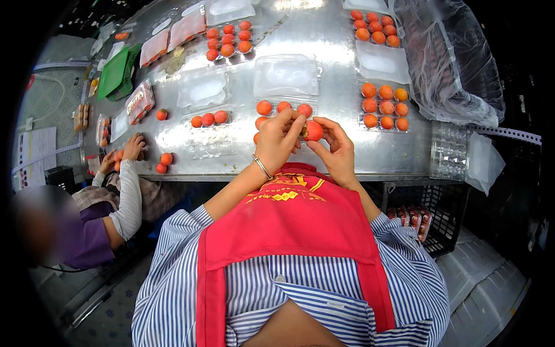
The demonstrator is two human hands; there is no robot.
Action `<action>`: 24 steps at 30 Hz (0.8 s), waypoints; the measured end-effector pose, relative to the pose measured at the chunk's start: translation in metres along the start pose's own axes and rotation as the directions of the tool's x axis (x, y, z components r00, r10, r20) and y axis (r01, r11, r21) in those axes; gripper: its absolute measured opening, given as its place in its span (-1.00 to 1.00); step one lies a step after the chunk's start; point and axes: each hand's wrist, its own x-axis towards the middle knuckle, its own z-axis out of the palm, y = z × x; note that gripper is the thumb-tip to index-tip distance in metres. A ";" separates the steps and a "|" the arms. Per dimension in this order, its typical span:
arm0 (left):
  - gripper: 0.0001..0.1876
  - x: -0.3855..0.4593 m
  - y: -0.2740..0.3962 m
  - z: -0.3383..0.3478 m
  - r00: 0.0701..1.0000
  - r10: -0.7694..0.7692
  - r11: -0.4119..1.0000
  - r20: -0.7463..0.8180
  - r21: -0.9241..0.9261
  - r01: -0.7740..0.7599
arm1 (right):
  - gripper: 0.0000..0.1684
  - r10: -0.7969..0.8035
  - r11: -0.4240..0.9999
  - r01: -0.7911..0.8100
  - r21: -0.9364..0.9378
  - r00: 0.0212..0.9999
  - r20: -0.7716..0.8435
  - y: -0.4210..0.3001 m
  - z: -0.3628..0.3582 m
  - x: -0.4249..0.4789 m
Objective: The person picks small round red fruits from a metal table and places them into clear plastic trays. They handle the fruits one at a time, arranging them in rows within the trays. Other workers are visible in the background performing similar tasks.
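Observation:
An orange-red persimmon (pixel 314 132) is held above the near part of a metal table. My right hand (pixel 336 152) grips it from the right between thumb and fingers. From the left, the fingertips of my left hand (pixel 277 136) pinch at its leafy calyx. Beneath and behind my hands lies a clear plastic tray with several persimmons, among them one at its back left (pixel 264 107); my left hand hides part of the tray. Its translucent lid (pixel 286 76) is folded open on the far side.
More persimmon trays stand right (pixel 386 106), far right (pixel 375 29), far left (pixel 227 40) and left (pixel 209 119). Plastic film covers a crate (pixel 446 65). Stacked clear trays (pixel 450 149) sit at the right edge, above a black crate (pixel 442 217). A co-worker's hand (pixel 133 147) handles fruit at left.

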 end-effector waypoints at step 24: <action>-0.78 -0.049 -0.041 -0.050 0.993 -0.056 0.995 0.108 0.086 0.047 | -0.35 -0.225 0.056 -0.469 -0.881 0.854 -0.469 -0.092 -0.521 0.258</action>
